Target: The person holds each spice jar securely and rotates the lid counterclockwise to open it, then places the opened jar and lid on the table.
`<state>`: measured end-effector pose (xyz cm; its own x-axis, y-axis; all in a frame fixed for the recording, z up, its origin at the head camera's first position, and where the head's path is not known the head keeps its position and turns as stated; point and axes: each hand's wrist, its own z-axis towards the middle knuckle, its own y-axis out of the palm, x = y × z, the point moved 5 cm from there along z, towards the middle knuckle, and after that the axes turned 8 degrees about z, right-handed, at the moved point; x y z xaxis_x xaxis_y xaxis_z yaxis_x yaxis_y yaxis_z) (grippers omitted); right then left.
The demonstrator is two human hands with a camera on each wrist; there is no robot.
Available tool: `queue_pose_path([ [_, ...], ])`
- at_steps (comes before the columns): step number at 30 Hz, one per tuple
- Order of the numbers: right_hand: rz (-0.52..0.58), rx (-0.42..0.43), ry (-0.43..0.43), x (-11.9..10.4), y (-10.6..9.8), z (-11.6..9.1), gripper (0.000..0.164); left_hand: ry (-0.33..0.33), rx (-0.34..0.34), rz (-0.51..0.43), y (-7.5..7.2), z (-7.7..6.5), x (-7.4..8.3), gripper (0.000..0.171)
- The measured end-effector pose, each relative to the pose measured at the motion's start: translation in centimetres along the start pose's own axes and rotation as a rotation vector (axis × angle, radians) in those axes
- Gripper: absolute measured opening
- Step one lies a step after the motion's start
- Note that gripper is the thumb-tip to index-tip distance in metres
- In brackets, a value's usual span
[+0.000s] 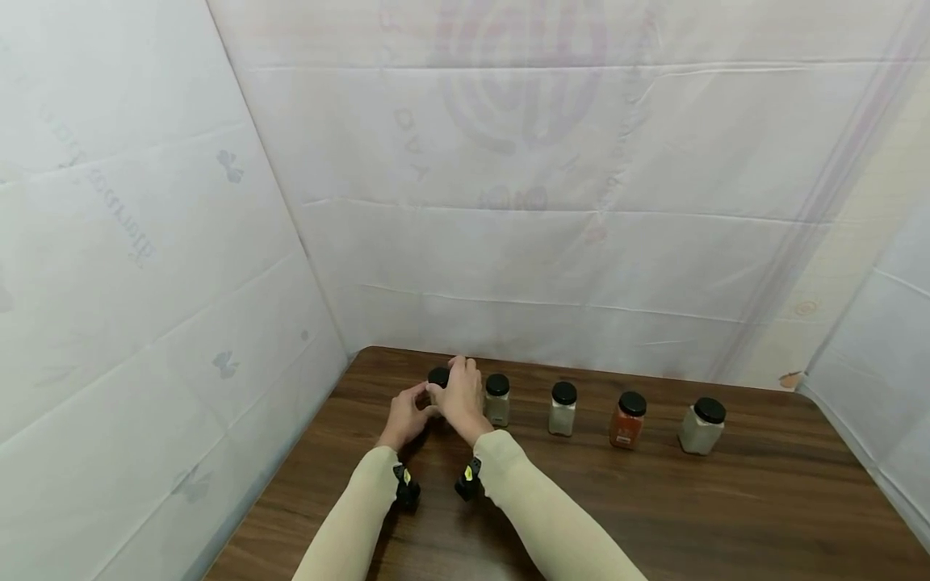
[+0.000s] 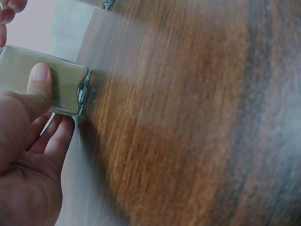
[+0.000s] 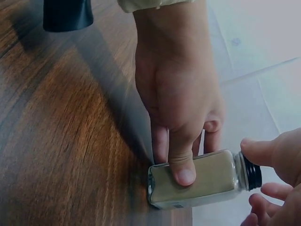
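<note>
A glass spice jar with greenish-beige powder (image 3: pixel 211 176) and a black lid (image 1: pixel 439 377) stands at the left end of the row. My left hand (image 1: pixel 404 418) grips its body, the thumb (image 2: pixel 40 77) lying flat against one side and the other fingers behind. My right hand (image 1: pixel 461 399) is up at the top of this jar. In the right wrist view, the right hand's thumb (image 3: pixel 258 151) lies at the jar's neck and lid, with its curled fingers on the lid's other side. The jar's base is right at the tabletop (image 2: pixel 164 117).
To the right stand a pale greenish jar (image 1: pixel 497 403), another pale jar (image 1: pixel 562 410), an orange-red one (image 1: pixel 627 421) and a wider whitish jar (image 1: pixel 701 426), all black-lidded. White sheeting (image 1: pixel 508 258) hangs behind the table's back edge and along the left side.
</note>
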<state>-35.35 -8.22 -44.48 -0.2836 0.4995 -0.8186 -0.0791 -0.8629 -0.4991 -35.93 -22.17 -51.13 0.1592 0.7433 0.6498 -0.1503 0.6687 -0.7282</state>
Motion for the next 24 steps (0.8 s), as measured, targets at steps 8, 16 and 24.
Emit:
queue_pose_path([
  [8, -0.039, 0.003, -0.018, 0.16, 0.14, 0.03, 0.043, 0.01, 0.015, -0.001, 0.02, -0.12, 0.02, 0.049],
  [16, -0.111, -0.073, -0.017, 0.01, 0.46, 0.06, 0.042, -0.013, -0.009, -0.011, 0.27, -0.02, -0.08, 0.053],
  [24, -0.186, -0.15, -0.039, -0.22, 0.7, 0.18, 0.051, 0.0, 0.003, 0.003, 0.14, 0.01, -0.05, 0.053],
])
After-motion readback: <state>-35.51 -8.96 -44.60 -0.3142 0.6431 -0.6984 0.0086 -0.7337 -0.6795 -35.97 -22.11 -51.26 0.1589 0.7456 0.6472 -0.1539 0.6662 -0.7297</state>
